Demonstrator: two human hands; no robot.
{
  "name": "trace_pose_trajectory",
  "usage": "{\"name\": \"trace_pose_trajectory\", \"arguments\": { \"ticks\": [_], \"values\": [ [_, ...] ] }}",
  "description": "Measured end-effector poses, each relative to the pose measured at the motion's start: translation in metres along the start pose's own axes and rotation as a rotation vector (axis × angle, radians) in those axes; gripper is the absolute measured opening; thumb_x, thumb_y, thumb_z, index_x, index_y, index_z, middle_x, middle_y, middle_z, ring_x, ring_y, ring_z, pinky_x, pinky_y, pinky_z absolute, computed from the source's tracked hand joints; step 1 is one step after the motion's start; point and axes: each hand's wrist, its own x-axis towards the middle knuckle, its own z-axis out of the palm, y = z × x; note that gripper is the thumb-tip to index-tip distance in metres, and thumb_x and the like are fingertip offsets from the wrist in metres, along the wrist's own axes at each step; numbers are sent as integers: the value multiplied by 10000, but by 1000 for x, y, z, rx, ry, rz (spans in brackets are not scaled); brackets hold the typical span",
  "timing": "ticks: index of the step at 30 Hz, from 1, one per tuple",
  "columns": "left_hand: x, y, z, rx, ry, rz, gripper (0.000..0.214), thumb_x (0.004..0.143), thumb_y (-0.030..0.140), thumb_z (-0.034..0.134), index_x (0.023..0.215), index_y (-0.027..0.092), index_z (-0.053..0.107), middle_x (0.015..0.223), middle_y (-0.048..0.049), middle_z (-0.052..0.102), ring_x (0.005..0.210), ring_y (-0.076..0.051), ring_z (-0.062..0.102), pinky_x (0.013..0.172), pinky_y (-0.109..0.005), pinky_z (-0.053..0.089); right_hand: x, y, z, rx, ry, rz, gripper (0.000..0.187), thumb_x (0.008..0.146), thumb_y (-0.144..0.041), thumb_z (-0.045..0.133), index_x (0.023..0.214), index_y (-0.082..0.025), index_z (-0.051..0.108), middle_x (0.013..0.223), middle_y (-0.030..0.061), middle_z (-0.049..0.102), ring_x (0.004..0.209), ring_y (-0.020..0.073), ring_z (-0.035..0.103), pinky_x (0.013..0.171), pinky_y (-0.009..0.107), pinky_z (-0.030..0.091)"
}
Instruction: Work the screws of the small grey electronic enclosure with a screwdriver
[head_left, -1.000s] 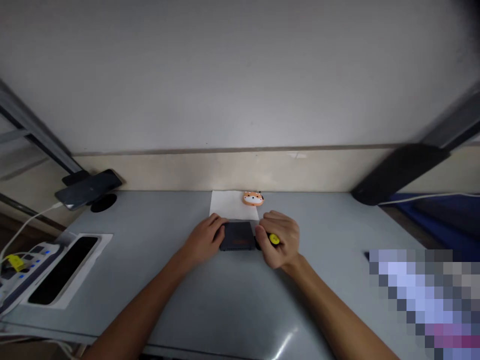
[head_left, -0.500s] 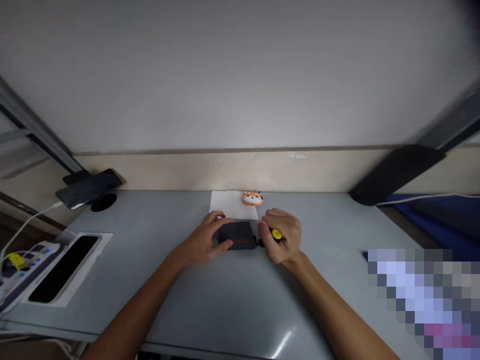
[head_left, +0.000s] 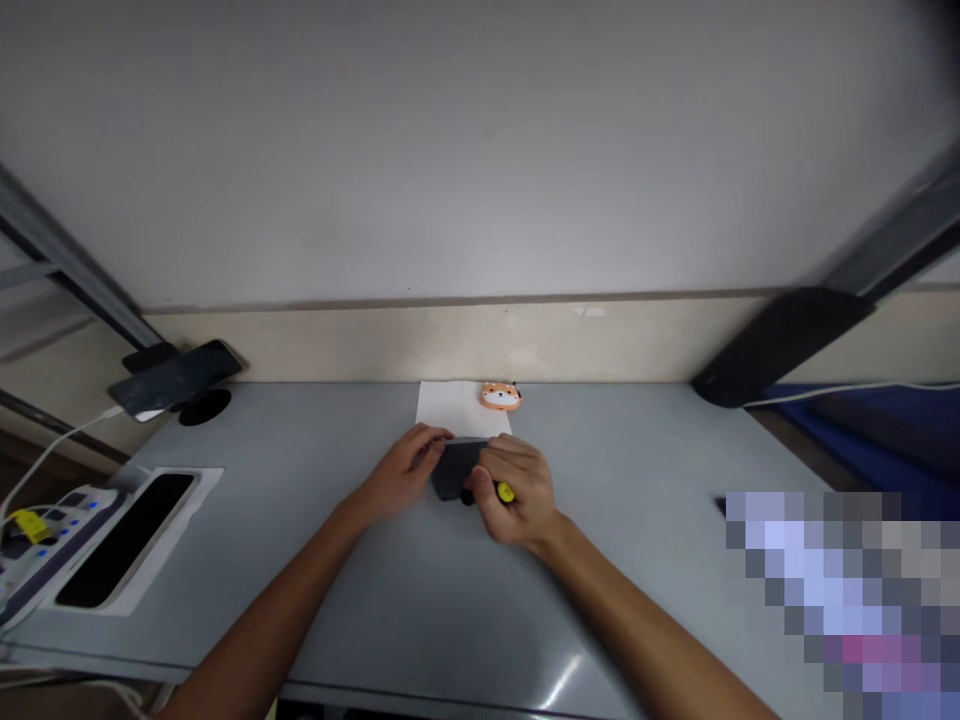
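Note:
A small dark, flat, rectangular box (head_left: 452,472) lies on the grey desk in front of me. My left hand (head_left: 405,466) is at its left side, thumb and fingers drawn together on its far left corner. Wrapped in a fist, my right hand (head_left: 517,490) grips a tool with a black and yellow handle (head_left: 505,492); the yellow end shows beside the thumb. The tool's kind cannot be made out. This fist is over the right part of the box and hides it.
Behind the box are a white paper sheet (head_left: 442,402) and an orange animal-face case (head_left: 500,397). At left are a phone on white paper (head_left: 127,540), a power strip (head_left: 64,540) and a phone on a stand (head_left: 176,380). A black cylinder (head_left: 780,345) leans at right.
My right hand has moved left with the tool, from beside the box to over its right part. My left hand's thumb and fingers have drawn closer together at the box's left side.

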Motion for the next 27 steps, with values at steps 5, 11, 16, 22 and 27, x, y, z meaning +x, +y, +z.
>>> {"name": "trace_pose_trajectory", "arguments": {
  "ticks": [5,11,16,22,27],
  "values": [
    [0,-3,1,3,18,-11,227,1042,322,503,1158,233,677,1110,-53,681,1022,-192,650,953,-355,522,1,3,-5,16,-6,12,339,939,-111,450,619,-213,503,507,-10,481,489,136,394,534,308,298],
    [0,1,-2,29,45,41,197,997,247,551,1143,233,682,1101,-63,656,1013,-194,635,947,-368,522,4,6,-15,49,34,112,400,955,-134,452,567,-202,519,492,-4,508,479,128,459,522,292,332],
    [-4,19,-11,55,-55,160,185,1006,269,563,1100,259,721,1167,-86,633,1145,-226,605,1052,-420,483,6,14,-25,53,203,396,453,957,-207,486,510,-196,564,484,-9,526,450,119,476,487,277,342],
    [-7,27,-2,98,-95,210,185,946,266,680,1118,296,744,1234,-66,644,1205,-236,566,1096,-450,451,6,30,-34,59,380,588,410,918,-257,485,527,-200,594,517,2,550,493,138,500,492,273,363],
    [-4,17,12,106,-19,202,76,934,270,708,956,277,780,1096,-52,705,1090,-226,597,1029,-450,475,5,38,-30,44,366,655,410,919,-296,489,537,-191,598,511,-1,529,503,141,493,499,267,362]
  ]
}}
